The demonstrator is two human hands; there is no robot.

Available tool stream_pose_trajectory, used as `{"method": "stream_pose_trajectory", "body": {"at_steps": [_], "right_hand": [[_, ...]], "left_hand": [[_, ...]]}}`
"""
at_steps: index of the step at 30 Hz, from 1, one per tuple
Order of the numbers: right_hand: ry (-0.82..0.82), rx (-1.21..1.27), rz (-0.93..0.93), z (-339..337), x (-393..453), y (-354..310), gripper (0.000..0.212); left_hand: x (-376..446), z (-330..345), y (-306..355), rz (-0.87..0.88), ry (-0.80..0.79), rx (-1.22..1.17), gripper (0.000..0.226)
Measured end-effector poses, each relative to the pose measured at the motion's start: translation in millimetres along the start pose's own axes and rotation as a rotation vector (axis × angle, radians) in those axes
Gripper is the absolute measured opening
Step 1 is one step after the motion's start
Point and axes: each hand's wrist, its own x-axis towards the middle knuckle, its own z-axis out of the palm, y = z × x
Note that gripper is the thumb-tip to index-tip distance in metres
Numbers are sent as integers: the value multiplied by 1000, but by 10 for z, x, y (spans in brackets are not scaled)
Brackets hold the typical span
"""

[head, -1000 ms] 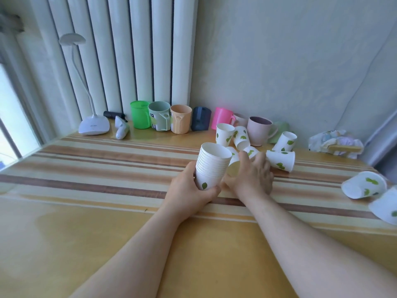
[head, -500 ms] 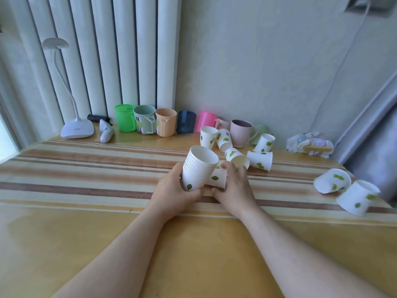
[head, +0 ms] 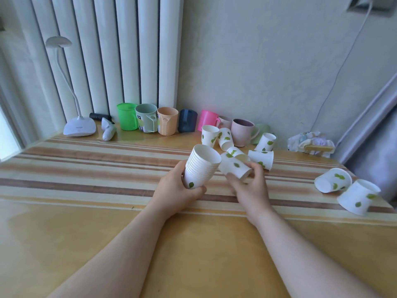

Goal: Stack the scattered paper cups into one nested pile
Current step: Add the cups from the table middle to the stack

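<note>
My left hand (head: 175,190) grips a nested pile of white paper cups (head: 200,166) with green leaf prints, tilted with its mouth up and to the right. My right hand (head: 250,186) holds a single paper cup (head: 234,167) on its side, its base close to the pile's rim. Loose cups lie behind: an upright cup (head: 209,135), a leaning cup (head: 225,138), a cup on its side (head: 261,159) and a tilted cup (head: 266,143). Two more cups (head: 332,179) (head: 357,195) lie at the right edge of the table.
A row of plastic mugs (head: 148,120) stands along the back wall, with a mauve mug (head: 242,132) beside the paper cups. A white desk lamp (head: 79,127) sits at the back left. A crumpled bag (head: 309,144) lies at the back right. The striped table (head: 86,168) ends at the right by a curtain.
My right hand has lifted the single cup off the table and turned it toward the pile's mouth. The left hand keeps the pile in the same place.
</note>
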Motion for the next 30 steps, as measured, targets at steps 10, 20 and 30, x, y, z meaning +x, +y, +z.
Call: {"method": "stream_pose_trajectory", "body": {"at_steps": [10,20,30], "right_hand": [[-77,690,209,-431,141,-506,26],[-213,193,-85,-328,45,-434,72],[-183,206,80,-371,181,-249,44]], "left_hand": [[-11,25,43,85,-51,114,68],[16,36,13,123,-65,238,73],[73,77,-46,110,-21,218,66]]}}
